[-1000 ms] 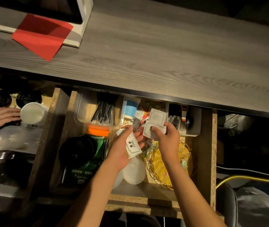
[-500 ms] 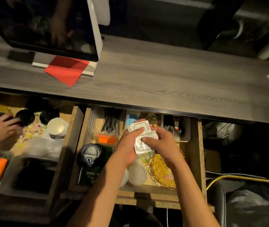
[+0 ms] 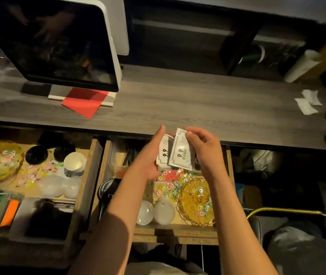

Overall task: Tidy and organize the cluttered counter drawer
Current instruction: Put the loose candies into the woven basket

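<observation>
Hands raised over drawer (image 3: pixel 164 233) | left (image 3: pixel 154 155) cradles coupons (image 3: pixel 164 153) | right (image 3: pixel 203 147) pinches one coupon (image 3: pixel 182 153)

Both hands (image 3: pixel 180 153) now raised to the table (image 3: pixel 178 108) edge; cards (image 3: pixel 175 153) gathered into one stack, held upright, top card peeled away rightward.
</observation>
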The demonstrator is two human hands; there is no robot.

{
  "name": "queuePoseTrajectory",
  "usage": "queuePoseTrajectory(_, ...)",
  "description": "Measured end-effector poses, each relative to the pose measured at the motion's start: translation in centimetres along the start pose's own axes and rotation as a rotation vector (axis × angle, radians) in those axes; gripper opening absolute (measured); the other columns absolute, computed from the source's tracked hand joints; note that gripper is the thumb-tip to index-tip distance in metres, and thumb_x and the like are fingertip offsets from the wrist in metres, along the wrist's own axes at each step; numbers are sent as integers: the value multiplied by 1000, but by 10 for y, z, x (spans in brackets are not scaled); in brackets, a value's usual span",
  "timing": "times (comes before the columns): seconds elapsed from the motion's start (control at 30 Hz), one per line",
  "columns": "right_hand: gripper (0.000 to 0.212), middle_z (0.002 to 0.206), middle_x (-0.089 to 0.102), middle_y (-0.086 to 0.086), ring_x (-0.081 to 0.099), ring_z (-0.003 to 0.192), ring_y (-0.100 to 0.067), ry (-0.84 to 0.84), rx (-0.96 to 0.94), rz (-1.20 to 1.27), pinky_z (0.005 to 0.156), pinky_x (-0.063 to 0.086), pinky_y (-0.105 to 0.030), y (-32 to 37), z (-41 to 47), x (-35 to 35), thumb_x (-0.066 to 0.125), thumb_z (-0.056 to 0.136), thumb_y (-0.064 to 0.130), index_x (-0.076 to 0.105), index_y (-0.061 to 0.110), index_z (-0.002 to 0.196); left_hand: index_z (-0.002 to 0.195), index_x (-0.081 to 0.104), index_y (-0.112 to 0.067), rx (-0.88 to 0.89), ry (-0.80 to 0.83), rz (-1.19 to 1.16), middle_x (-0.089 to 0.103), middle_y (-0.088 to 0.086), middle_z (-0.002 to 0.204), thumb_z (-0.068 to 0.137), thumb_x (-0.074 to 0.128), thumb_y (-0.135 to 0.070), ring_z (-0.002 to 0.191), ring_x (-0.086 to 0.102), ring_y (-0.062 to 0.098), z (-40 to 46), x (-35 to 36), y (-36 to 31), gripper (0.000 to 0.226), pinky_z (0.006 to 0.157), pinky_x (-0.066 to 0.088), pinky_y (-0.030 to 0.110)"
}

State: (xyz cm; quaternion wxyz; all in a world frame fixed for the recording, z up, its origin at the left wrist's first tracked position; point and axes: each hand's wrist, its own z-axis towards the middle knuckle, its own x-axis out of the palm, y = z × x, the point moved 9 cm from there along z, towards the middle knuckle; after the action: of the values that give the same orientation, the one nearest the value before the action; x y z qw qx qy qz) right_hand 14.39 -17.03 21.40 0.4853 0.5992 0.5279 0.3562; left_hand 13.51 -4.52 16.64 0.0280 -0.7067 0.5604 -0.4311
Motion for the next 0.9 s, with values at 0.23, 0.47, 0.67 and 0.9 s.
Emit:
queuePoseTrajectory(0.23,15,84,73,1,68,72,-7,-50,-32,6,65,54,-21,0,-4,1,65,93,10,75,14,104,121,58,0,88,55,81,69,20,92,89,62,-7,78,71,30,-8,22,-2,33,60,59,36)
queuePoseTrajectory(0.47,21,121,66,-9,62,106,-24,-220,143,315,87,51,-42,-14,-4,-5,56,97,37,68,27,111,119,63,-19,233,12,-154,71,11,94,89,35,6,72,66,21,-7,29,-16,48,64,55,33)
queuePoseTrajectory(0.67,42,99,73,-10,71,90,-21,-129,399,557,78,56,-35,-40,-18,36,39,105,41,66,9,113,94,57,-20,414,-115,-466,69,8,105,98,46,-7,93,65,22,-2,27,-14,17,89,52,40)
queuePoseTrajectory(0.9,46,106,72,-16,71,94,-30,-185,461,689,85,56,-45,-69,-12,30,41,104,44,59,8,125,126,61,-25,414,-135,-373,70,11,105,99,42,-1,96,68,27,5,20,9,41,79,56,38)
